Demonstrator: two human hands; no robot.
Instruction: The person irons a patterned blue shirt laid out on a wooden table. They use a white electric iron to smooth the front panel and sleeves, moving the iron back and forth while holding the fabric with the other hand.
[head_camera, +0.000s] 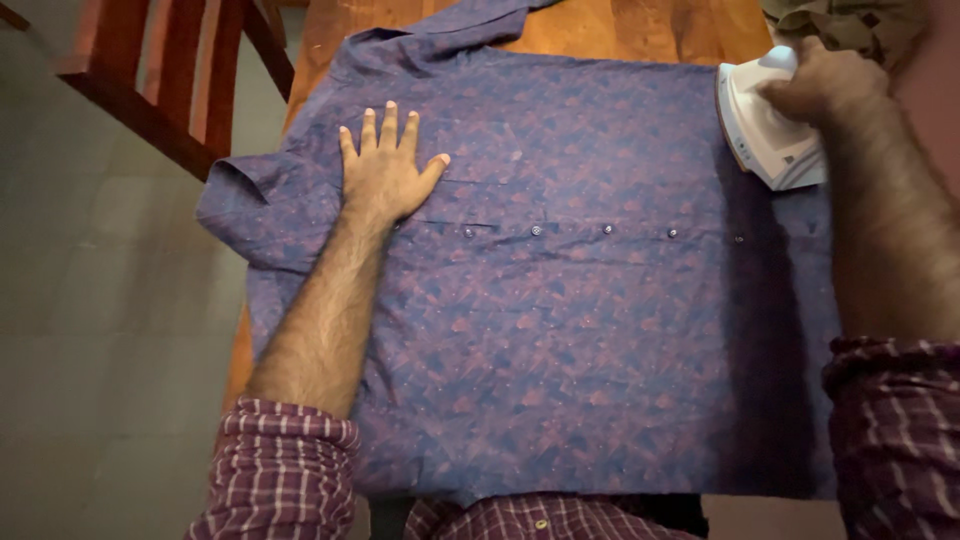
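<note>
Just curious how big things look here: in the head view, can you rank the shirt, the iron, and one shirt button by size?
Largest to smallest:
1. Blue patterned shirt, covering most of the table.
2. White iron, under the right hand.
3. Shirt button, tiny.

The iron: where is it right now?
In the head view the white iron sits at the upper right, on the purple shirt, gripped by the right hand.

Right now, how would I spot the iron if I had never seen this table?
Find the wooden table covered by a blue and rust patterned shirt laid flat. Follow the shirt to its far right edge, where the right hand has a grip on the iron. It is the only white, hard object there.
</note>
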